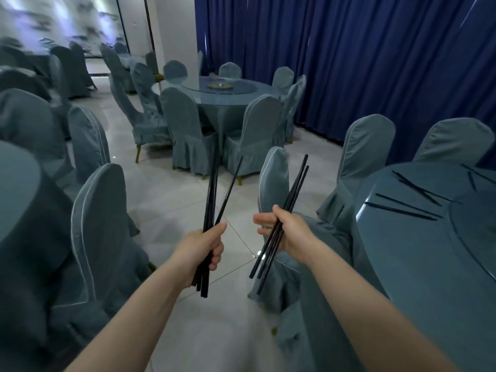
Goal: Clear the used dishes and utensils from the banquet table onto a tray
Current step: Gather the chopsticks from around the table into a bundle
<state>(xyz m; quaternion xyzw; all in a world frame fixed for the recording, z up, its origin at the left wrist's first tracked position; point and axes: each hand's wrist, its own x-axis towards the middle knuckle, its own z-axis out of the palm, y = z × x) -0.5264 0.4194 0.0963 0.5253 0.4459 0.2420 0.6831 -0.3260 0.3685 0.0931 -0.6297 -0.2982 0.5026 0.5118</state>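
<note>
- While both bare forearms reach forward over the pale tiled floor, each hand carries its own bundle of black chopsticks.
- The left hand has its fingers curled round the left bundle, thumb pressed along it; about four or five sticks show, one splaying off to the right at the top, though an exact count cannot be made where they overlap.
- The right hand clamps the right bundle between thumb and palm, with its fingers stretched out to the left; three or four sticks fan out below the hand.
- Both bundles point up and away from the person, well apart from each other.
- On the round banquet table at the right, covered in grey-blue cloth, about six or seven loose chopsticks lie scattered near its far edge.
- No tray is in view.
- A second round table stands farther back, ringed by about eight chairs in grey-blue covers, with a glass turntable on top.
- Two covered chairs stand behind the near table, and another stands just beside the right hand.
- Deep blue curtains hang along the right wall; a white pillar rises at the back.
</note>
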